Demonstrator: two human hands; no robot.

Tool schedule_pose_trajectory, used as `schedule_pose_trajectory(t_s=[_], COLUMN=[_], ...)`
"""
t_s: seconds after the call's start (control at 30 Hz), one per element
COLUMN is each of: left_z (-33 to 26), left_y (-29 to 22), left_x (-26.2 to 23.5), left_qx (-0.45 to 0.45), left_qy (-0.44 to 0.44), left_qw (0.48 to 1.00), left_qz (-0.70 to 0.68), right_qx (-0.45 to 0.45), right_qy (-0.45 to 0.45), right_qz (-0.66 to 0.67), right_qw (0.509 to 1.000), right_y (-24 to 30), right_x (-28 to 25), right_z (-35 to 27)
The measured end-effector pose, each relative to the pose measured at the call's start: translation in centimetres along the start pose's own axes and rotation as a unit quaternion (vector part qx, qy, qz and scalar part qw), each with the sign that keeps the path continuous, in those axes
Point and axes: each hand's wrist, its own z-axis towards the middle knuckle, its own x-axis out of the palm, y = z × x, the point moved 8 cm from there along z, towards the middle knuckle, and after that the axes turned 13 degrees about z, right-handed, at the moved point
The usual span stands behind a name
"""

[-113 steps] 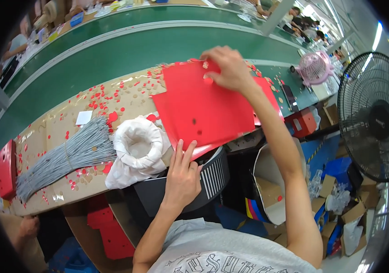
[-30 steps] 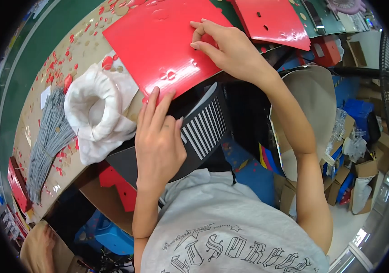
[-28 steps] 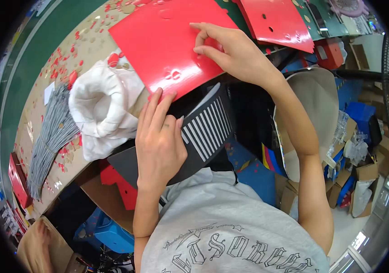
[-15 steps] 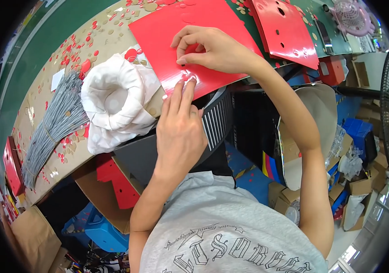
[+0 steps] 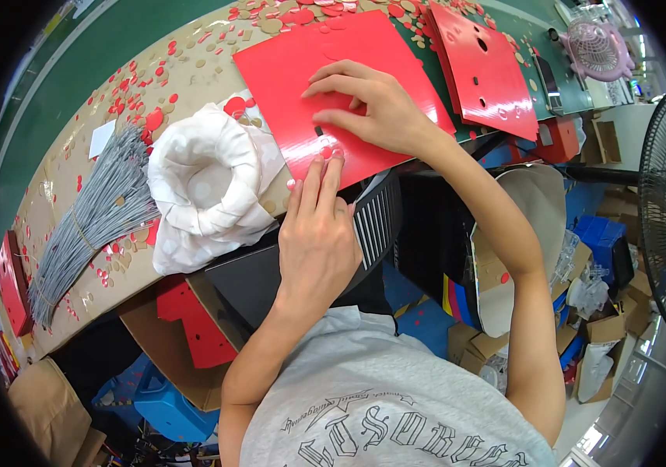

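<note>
A glossy red card sheet [image 5: 282, 86] lies at the table's front edge, with a small dark slot [image 5: 319, 131] in it. Stretched fingers of my left hand [image 5: 320, 241] rest on its near edge, beside partly covered round cut-outs. Above the sheet is my right hand [image 5: 387, 109], its fingers apart and curved, thumb near the slot and nothing visible between them. To the left of my left hand stands a white cloth bag [image 5: 228, 152] with its rim rolled down, a few red discs beside it.
Grey wire ties [image 5: 96, 214] lie in a bundle at left. Punched red cards [image 5: 496, 86] form a stack at right, near a pink fan [image 5: 597, 48]. Loose red and brown discs litter the table. Below are an open carton [image 5: 181, 362] and a blue stool [image 5: 170, 405].
My right hand has opened from a loose pinch near the slot, its thumb and fingers spreading apart. My left fingers stay on the near edge. The whole view has shifted slightly.
</note>
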Motion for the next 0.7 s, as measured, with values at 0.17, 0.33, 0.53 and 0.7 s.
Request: schedule_pose_trajectory(t_s=[0.17, 0.33, 0.53, 0.7], left_z=[0.0, -0.1, 0.1, -0.4], left_y=[-0.1, 0.4, 0.3, 0.5], left_x=[-0.3, -0.1, -0.6, 0.0], left_qx=[-0.006, -0.017, -0.01, -0.013], left_qy=[-0.006, -0.004, -0.001, -0.014], left_qw=[1.0, 1.0, 0.999, 0.999], left_qz=[-0.007, -0.017, -0.032, -0.039], right_qx=[-0.034, -0.037, -0.042, 0.016], right_qy=[-0.032, -0.047, -0.026, -0.027], right_qz=[-0.243, -0.321, -0.332, -0.267], right_qw=[0.969, 0.945, 0.942, 0.963], right_y=[-1.4, -2.5, -2.0, -4.2], right_x=[-1.8, -2.5, -3.7, -4.6], right_z=[-0.3, 0.3, 2.8, 4.1])
